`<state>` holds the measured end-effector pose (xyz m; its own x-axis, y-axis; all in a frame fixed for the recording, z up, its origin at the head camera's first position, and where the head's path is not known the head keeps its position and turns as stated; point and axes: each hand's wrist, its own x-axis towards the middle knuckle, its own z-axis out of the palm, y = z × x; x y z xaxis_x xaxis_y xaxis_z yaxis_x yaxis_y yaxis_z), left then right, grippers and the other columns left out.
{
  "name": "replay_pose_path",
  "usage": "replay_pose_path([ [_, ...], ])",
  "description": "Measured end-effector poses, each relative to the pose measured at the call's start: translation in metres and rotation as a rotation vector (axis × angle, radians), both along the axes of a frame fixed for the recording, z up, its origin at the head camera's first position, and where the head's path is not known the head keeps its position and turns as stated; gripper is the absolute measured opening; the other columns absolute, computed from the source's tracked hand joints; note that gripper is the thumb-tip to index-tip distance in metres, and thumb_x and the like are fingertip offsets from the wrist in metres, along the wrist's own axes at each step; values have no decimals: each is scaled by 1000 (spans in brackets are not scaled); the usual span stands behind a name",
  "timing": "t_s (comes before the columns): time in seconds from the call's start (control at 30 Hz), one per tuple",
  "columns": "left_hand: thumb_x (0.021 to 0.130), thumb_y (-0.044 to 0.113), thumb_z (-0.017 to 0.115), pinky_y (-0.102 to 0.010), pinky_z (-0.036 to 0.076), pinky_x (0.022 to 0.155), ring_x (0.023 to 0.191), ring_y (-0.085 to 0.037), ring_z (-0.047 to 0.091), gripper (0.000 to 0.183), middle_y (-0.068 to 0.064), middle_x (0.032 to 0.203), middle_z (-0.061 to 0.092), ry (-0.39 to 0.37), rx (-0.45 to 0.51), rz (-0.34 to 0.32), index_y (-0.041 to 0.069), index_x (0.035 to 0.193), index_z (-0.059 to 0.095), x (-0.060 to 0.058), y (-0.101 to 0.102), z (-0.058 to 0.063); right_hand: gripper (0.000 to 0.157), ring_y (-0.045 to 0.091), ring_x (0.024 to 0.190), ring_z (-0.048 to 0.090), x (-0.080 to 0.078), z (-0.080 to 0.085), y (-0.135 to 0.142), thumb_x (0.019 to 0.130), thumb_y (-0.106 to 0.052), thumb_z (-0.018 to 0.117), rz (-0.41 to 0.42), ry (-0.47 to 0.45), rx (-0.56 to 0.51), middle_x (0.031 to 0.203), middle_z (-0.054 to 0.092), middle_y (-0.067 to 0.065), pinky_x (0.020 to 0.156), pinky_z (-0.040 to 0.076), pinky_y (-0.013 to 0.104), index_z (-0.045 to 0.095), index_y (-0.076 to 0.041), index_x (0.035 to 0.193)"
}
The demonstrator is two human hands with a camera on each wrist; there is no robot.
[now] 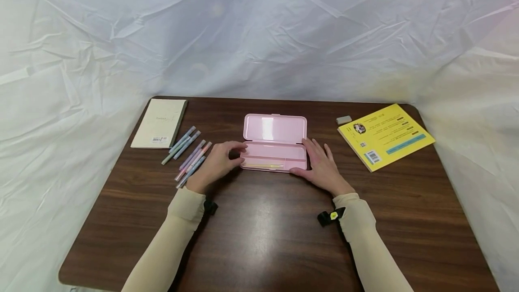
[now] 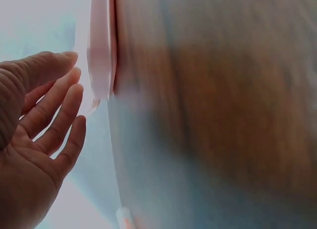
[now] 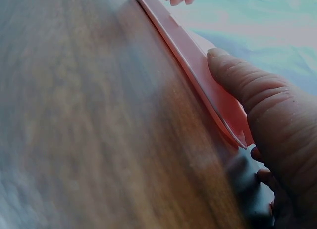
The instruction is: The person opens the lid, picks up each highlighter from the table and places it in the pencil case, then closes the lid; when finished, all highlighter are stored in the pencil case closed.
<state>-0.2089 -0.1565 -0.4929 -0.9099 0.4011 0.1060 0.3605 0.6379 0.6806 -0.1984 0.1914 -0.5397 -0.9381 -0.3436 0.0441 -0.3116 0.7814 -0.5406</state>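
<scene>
Cream sleeves [image 1: 165, 240], black wrist straps [image 1: 324, 218], yellow mark [image 1: 334, 215]

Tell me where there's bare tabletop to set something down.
Bare patches on the brown wooden table: front middle, between the beige fabric sleeves; front right, between the right sleeve and the yellow paperback book. Crowded: left of the open pink rectangular case, where slim pastel pens lie between the cream notebook and left grip.

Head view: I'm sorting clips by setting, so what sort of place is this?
Probably a makeshift study corner: a dark brown wood-grain table, wrinkled whitish sheeting behind it and an open pink rectangular pencil case.
</scene>
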Motion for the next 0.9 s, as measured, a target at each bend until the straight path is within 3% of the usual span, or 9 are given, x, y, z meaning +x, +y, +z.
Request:
replay_pose_path([
  [0.5, 93, 10, 82, -54, 47, 109, 128, -33, 63, 40, -14, 132, 71, 15, 3, 159, 6, 131, 71, 5, -41, 2, 106, 41, 160, 19, 0, -3, 1, 88, -68, 74, 1, 11, -7, 170, 31, 20, 125, 2, 65, 29, -9, 164],
  [0.7, 93, 9, 81, -54, 53, 102, 122, -34, 65, 40, -17, 132, 70, -5, 48, 253, 4, 132, 70, 8, -75, 7, 105, 40, 160, 19, -1, -3, 1, 89, -67, 73, 2, 7, -3, 170, 30, 19, 126, 1, 64, 28, -9, 165],
  [0.73, 94, 9, 81, -53, 56, 95, 112, -36, 68, 41, -18, 131, 70, -3, 49, 268, 4, 132, 70, 8, -82, 7, 105, 40, 160, 19, -1, -3, 1, 89, -67, 73, 0, 6, -1, 170, 30, 19, 126, 1, 63, 28, -9, 164],
  [0.9, 94, 7, 80, -54, 54, 90, 108, -41, 69, 41, -23, 128, 71, 30, 46, 348, 2, 133, 69, 13, -120, 11, 104, 38, 161, 18, -1, 0, 0, 89, -65, 74, -1, -2, 3, 171, 30, 18, 126, 0, 62, 28, -10, 165],
])
